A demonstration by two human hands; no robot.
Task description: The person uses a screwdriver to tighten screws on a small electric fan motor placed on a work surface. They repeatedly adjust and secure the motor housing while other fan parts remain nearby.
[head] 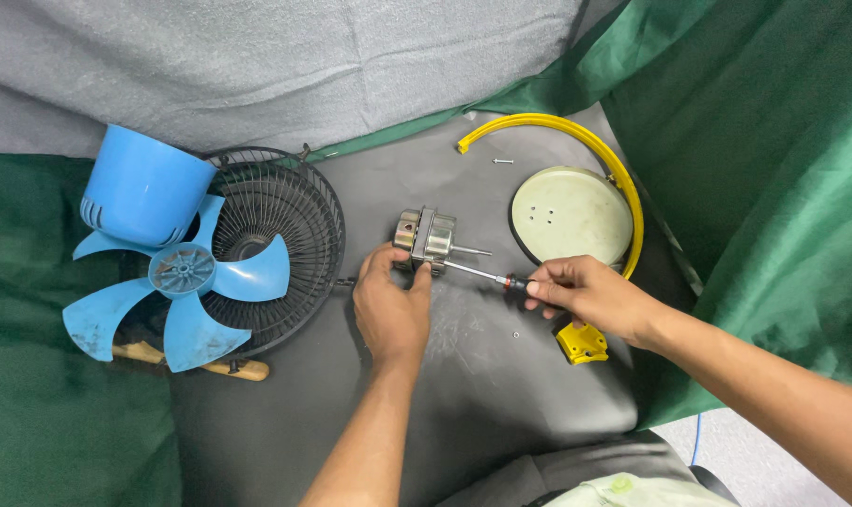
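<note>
Both our forearms reach up from the bottom edge over the dark mat [501,376], the left nearly straight, the right slanting in from the lower right. Our left hand [391,305] curls around the motor [424,237] at mat centre, pinning it down; its shaft points right. Our right hand [586,293] pinches the screwdriver [482,274], which lies almost level, tip leftward at the motor.
</note>
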